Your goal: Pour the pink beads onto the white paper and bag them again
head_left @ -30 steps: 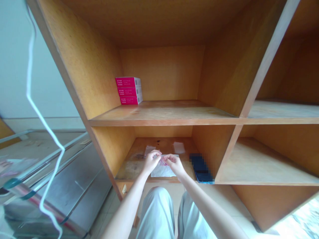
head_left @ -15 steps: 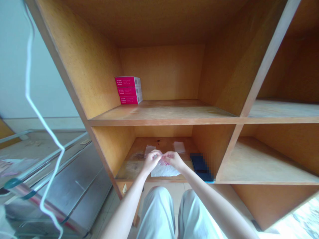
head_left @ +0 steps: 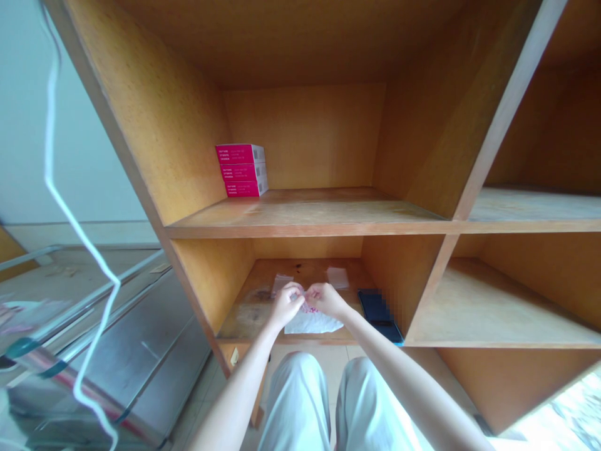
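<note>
Over the front of the lower shelf, my left hand (head_left: 288, 305) and my right hand (head_left: 327, 299) are close together with fingertips pinched. Between and just below them shows a small clear piece with pink-red marks or bits (head_left: 307, 307), perhaps a little plastic bag; it is too small to tell. My left fingers seem closed on its edge. What my right fingertips hold is too small to make out. Beneath both hands lies a white sheet (head_left: 312, 322). Behind my left hand is a clear plastic piece (head_left: 282, 283), and behind my right a whitish flat piece (head_left: 338, 277).
A dark flat object (head_left: 375, 307), partly blurred out, lies right of my hands. Pink boxes (head_left: 241, 170) are stacked on the upper shelf (head_left: 319, 210). A white cable (head_left: 77, 228) hangs at left beside a metal-framed cart (head_left: 141, 332). My knees are below the shelf edge.
My right hand has turned slightly and its fingers have curled in more, a little up from the pink-marked piece. My left hand is almost unmoved.
</note>
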`<state>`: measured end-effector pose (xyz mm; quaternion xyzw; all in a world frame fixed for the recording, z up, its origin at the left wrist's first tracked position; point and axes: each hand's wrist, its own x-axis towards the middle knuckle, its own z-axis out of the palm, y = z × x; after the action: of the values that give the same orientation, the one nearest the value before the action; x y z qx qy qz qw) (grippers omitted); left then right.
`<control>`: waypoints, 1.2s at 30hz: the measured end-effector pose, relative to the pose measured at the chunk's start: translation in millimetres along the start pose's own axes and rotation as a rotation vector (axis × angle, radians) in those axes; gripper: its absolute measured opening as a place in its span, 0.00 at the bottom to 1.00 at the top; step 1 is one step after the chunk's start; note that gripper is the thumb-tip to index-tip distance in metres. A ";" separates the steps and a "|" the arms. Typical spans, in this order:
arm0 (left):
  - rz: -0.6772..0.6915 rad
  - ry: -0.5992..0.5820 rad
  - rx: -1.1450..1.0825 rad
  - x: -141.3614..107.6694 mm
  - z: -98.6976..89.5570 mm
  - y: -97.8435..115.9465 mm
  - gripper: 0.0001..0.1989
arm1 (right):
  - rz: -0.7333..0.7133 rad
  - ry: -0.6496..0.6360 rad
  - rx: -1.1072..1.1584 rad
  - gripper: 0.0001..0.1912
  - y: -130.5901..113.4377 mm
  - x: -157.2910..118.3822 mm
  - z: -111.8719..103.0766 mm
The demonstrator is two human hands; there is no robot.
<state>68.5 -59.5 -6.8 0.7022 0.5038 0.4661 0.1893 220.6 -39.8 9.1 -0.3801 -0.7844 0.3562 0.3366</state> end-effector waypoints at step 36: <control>0.139 0.073 0.345 -6.5 -4.3 12.6 0.07 | -0.260 -0.047 -0.316 0.11 0.8 5.9 7.7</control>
<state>71.2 -71.4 1.5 0.7400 0.5329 0.4101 0.0149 211.8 -36.8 6.0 -0.3152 -0.8807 0.1908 0.2976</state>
